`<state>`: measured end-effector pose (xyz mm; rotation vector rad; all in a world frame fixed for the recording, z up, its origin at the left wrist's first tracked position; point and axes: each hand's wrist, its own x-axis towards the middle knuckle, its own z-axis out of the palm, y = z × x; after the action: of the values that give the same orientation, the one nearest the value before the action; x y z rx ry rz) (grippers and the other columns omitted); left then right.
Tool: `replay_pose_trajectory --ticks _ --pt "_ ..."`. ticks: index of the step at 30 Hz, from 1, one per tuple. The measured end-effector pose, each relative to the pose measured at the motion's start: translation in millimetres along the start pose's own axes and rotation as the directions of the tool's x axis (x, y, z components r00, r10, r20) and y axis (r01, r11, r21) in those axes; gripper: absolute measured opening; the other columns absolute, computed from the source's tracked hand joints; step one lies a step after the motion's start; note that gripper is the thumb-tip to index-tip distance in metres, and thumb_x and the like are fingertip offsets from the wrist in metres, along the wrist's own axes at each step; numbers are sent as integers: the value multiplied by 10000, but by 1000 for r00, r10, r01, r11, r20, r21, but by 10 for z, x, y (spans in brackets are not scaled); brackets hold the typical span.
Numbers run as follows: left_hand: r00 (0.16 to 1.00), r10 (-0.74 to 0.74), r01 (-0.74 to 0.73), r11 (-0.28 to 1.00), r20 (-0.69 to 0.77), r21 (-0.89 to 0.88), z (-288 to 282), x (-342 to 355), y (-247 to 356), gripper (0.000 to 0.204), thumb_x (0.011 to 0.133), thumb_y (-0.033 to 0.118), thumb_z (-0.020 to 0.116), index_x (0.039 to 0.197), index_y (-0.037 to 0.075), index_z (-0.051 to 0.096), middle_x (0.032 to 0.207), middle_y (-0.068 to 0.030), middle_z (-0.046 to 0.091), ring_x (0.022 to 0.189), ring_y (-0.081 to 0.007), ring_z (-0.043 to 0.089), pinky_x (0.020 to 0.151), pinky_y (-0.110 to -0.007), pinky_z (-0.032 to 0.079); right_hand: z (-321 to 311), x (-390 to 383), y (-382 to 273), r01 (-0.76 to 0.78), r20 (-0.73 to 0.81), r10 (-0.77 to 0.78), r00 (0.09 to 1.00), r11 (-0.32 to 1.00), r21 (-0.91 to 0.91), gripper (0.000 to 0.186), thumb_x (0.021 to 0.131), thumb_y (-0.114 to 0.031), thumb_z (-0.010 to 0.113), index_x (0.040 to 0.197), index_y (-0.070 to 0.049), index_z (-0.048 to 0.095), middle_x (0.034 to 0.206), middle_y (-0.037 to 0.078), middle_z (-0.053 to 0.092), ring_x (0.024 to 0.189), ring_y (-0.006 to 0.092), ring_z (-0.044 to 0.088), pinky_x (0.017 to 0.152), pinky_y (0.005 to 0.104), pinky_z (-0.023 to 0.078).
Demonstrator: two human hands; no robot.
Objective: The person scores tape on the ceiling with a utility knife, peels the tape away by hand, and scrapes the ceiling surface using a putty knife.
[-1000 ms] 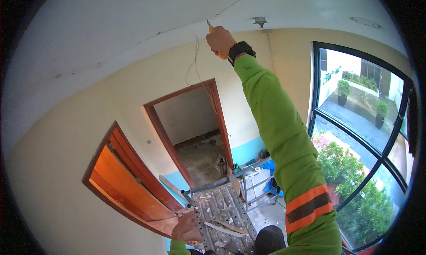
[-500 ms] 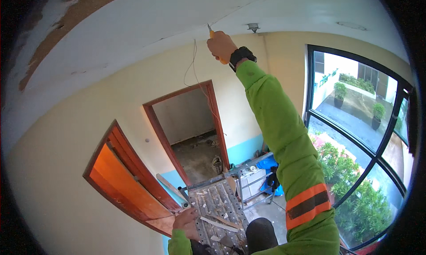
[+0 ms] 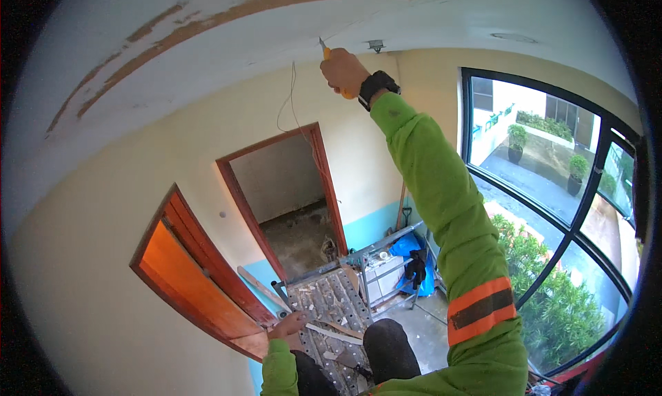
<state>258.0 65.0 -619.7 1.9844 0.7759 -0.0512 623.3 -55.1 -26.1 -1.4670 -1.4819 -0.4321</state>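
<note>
My right hand (image 3: 343, 72), with a black watch on the wrist, is raised to the white ceiling (image 3: 289, 37), closed round a yellow-handled blade tool (image 3: 324, 50). The metal tip meets or nearly meets a thin crack line; I cannot tell if it touches. Brown strips of exposed surface (image 3: 179, 30) mark the ceiling to the left. Loose wires (image 3: 293, 85) hang below the hand. My left hand (image 3: 289, 328) is low, fingers loosely bent and apart, beside a perforated metal platform (image 3: 324, 292) strewn with debris, where my dark-clothed knee (image 3: 383, 348) shows.
An orange wooden door (image 3: 179, 272) is at left, an open doorway (image 3: 279, 196) ahead, a black-framed window (image 3: 572, 232) at right. Scaffold rails (image 3: 372, 248), white boxes and blue plastic (image 3: 407, 244) stand beyond the platform, with a long-handled tool (image 3: 403, 210) against the wall.
The view has shifted, bringing more of the brown ceiling strips into sight. My right hand stays raised with the blade near the crack. My left hand has moved slightly up.
</note>
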Motion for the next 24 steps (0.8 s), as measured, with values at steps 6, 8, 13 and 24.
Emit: replay_pose_trajectory --ticks 6,8,13,24 --pt "999 46 -46 998 7 38 179 -51 100 510 910 337 601 1293 16 497 1177 -109 579 1002 -168 570 829 -297 480 -307 -222 -185 -124 22 124 992 992 3 230 770 -122 527 586 -4 593 535 133 600 520 233 640 548 359 544" --pt "991 126 -127 992 46 15 218 -72 65 518 909 366 601 1277 14 507 1143 -99 592 975 -164 580 805 -298 487 -369 -230 -124 -180 41 177 983 976 119 230 768 -124 526 581 -4 590 521 135 595 523 233 644 546 364 542" --pt "997 -35 44 992 -71 116 300 -313 178 431 901 365 558 1222 79 583 934 -113 676 792 -202 644 730 -334 501 -379 -265 -318 -246 114 231 966 958 145 137 683 -160 649 604 -50 628 537 77 620 554 235 660 533 340 532" --pt "969 55 -23 991 -240 135 374 -443 456 368 861 305 571 1167 108 631 978 -160 683 860 -263 661 791 -366 509 -900 -585 -214 376 159 -351 923 911 -171 147 615 -120 689 572 -47 569 564 94 603 579 290 624 561 400 514"
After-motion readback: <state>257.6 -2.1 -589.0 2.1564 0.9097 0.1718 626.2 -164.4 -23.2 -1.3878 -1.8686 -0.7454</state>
